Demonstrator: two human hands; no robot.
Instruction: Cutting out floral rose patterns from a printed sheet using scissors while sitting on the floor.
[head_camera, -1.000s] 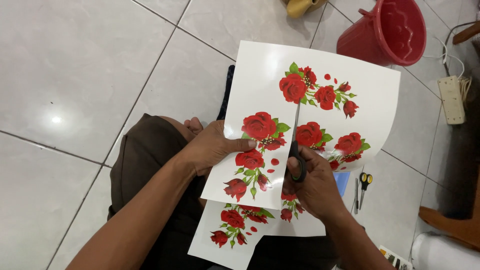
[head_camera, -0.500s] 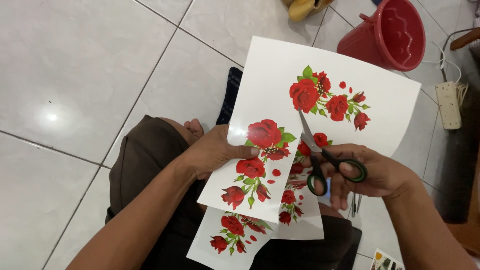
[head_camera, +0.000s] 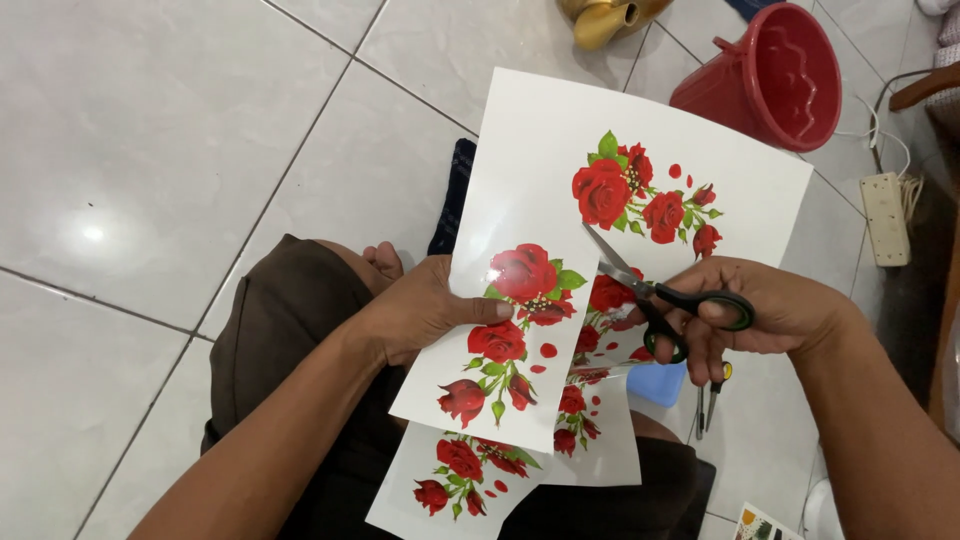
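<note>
A white sheet (head_camera: 560, 150) printed with red rose clusters and green leaves is held up over my lap. My left hand (head_camera: 420, 310) pinches its lower left part, thumb on top beside a printed rose. My right hand (head_camera: 770, 310) grips black-handled scissors (head_camera: 650, 290) with green-lined loops. The blades point up and left into a cut running between the rose clusters. A second printed sheet (head_camera: 450, 480) lies on my lap below.
A red plastic bucket (head_camera: 770, 75) stands at the upper right on the white tiled floor (head_camera: 150, 150). A white power strip (head_camera: 885, 215) lies at the right edge. A small tool with a yellow handle (head_camera: 715, 395) and a blue object (head_camera: 655, 385) lie under the sheet.
My right hand has turned outward from under the sheet, so the scissors and their handles show. The blades have moved up the sheet, and the view has shifted slightly.
</note>
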